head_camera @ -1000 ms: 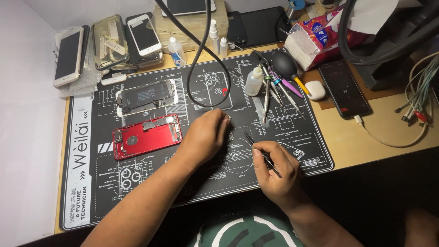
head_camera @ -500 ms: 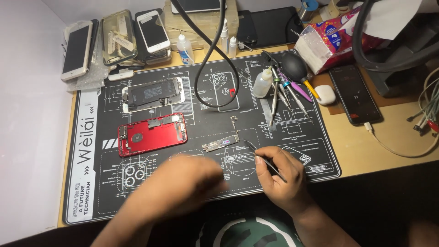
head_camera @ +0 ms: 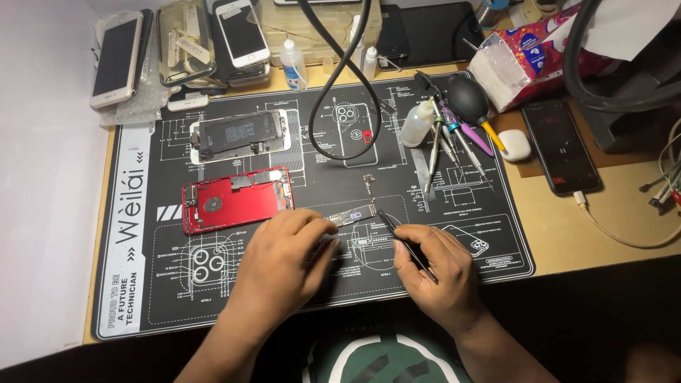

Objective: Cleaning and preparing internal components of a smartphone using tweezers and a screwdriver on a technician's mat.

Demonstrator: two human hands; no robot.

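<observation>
Already lifted out of the opened red phone shell (head_camera: 236,201), the small green logic board (head_camera: 352,215) lies on the mat, pinned by the left hand (head_camera: 284,264) while the right hand (head_camera: 434,273) grips black tweezers (head_camera: 404,243) at its edge, nothing refitted.

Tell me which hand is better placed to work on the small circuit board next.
Probably the right hand: its tweezers already point at the circuit board, while the left hand steadies the board's near end.

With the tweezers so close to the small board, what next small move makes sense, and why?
Probably ease the tweezers tip onto the small circuit board: the left hand pins the board's near end on the black mat, and the right hand aims the tip beside it.
</observation>
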